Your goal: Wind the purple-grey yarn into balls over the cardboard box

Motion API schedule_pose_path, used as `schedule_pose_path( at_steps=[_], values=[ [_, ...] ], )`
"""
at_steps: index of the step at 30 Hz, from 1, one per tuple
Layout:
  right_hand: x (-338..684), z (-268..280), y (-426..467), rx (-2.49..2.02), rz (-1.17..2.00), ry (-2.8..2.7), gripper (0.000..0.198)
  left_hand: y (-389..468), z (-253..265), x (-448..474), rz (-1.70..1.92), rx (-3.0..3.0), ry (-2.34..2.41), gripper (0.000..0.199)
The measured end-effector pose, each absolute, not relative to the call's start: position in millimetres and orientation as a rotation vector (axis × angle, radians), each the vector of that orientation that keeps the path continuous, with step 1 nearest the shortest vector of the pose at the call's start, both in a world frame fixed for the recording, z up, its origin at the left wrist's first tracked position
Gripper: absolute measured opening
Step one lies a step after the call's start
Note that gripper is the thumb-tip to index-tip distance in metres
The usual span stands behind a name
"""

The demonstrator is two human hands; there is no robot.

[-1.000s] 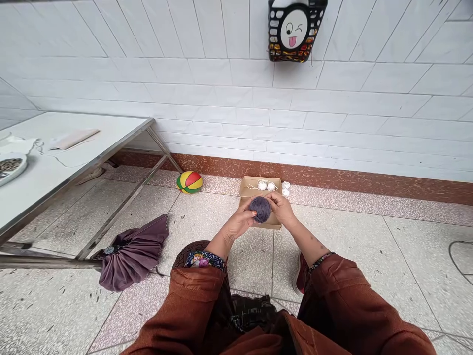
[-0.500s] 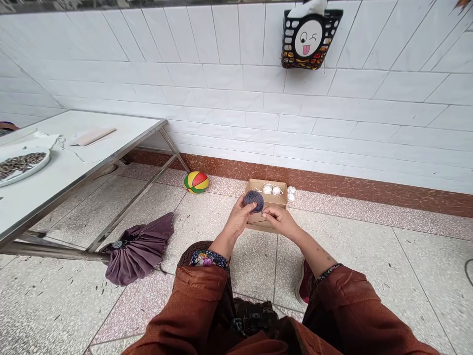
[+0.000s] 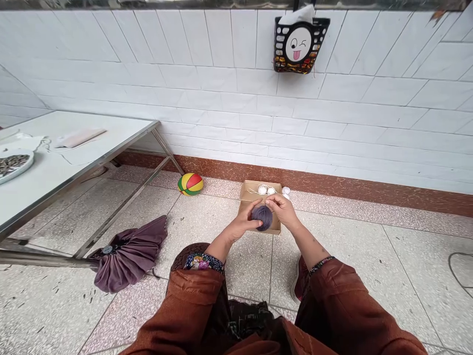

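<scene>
A grey-purple ball of yarn (image 3: pixel 262 218) rests in my left hand (image 3: pixel 244 223), whose thumb lies along its near side and whose fingers curve round its far left. My right hand (image 3: pixel 281 208) is closed in a pinch just above and to the right of the ball, on what looks like its thin yarn strand. Behind and below both hands is an open cardboard box (image 3: pixel 246 191) on the floor. Small white balls of yarn (image 3: pixel 262 189) lie at its far side. More white balls (image 3: pixel 286 191) are just beyond its right edge, partly hidden by my right hand.
A white-topped metal table (image 3: pixel 121 125) stands at left, bearing a plate (image 3: pixel 27 162) of dark seeds or shells. Beneath its edge lies a folded purple umbrella (image 3: pixel 129 256). A coloured ball (image 3: pixel 190 184) sits near the wall. A black basket (image 3: pixel 300 47) hangs on the tiles.
My left hand has turned the yarn ball and brought it lower and nearer to me. My right hand has gone from beside the ball to above it. The view has shifted slightly.
</scene>
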State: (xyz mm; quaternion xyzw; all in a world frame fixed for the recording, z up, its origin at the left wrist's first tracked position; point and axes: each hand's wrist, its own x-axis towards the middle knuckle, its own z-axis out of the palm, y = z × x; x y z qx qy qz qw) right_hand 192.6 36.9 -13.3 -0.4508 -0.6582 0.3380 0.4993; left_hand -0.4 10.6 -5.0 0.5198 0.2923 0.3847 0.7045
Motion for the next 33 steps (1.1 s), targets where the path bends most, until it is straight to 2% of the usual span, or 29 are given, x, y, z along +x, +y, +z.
schedule_pose_path(
  at_steps=[4,10,14,19,24,30,33],
  values=[
    [189.8,-27.1,38.7,-1.182,0.835,-1.555,0.027,6.5,1.8,-2.0,0.891,0.955,0.550,0.071],
    [178.8,-41.6,33.7,-1.280,0.845,-1.685,0.021,15.8,-0.6,-0.9,1.074,0.784,0.638,0.047],
    [172.8,-37.7,27.0,-1.192,0.838,-1.837,0.021,21.9,-4.7,-2.6,1.151,0.743,0.713,0.048],
    [170.8,-19.1,13.7,-1.050,0.998,-1.895,0.021,25.8,-13.6,-8.8,1.211,0.780,0.890,0.046],
    [175.7,-6.8,9.8,-1.007,1.123,-1.762,0.026,22.6,-14.9,-9.7,1.061,0.997,1.031,0.049],
    [183.6,-8.5,22.3,-1.053,0.943,-1.695,0.022,12.7,-10.8,-4.2,0.835,1.111,0.877,0.060],
    [184.3,-16.4,29.6,-1.102,0.922,-1.614,0.023,10.6,-9.7,-3.0,0.775,1.023,0.781,0.072]
  ],
)
